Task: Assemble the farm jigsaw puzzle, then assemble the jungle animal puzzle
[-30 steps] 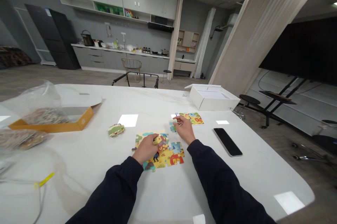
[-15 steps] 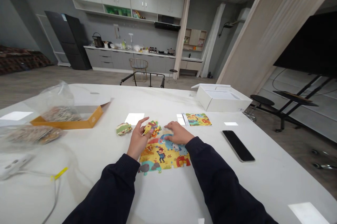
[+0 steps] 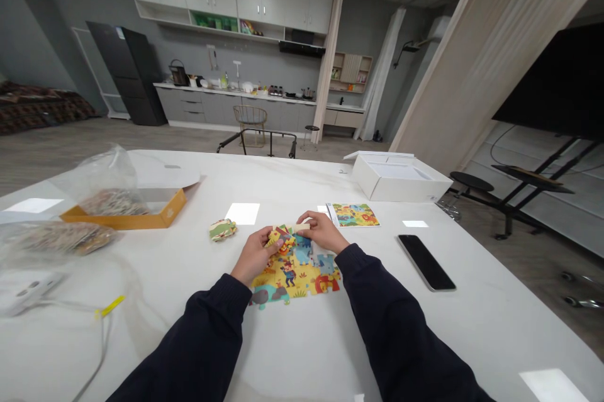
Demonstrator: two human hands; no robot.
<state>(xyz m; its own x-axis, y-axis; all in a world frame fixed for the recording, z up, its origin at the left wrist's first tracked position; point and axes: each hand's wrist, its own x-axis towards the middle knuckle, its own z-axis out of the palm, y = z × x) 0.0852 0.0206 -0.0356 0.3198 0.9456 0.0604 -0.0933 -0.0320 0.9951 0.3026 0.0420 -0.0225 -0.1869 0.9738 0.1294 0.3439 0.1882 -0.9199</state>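
Note:
My left hand is closed round a stack of colourful puzzle pieces, held above the upper left of a partly joined animal puzzle. My right hand pinches a pale puzzle piece just right of the stack, over the puzzle's top edge. A small pile of green and cream pieces lies left of my left hand. The picture card showing the animal scene lies beyond my right hand. My hands hide the puzzle's upper part.
On the left of the white table are an orange box with a bag of pieces, another bag, a power strip and a cable. A white box stands back right; a phone lies nearer.
My left hand has moved slightly right with the stack, its fingers now closed round it. My right hand has risen from the puzzle and now pinches a pale piece beside the stack.

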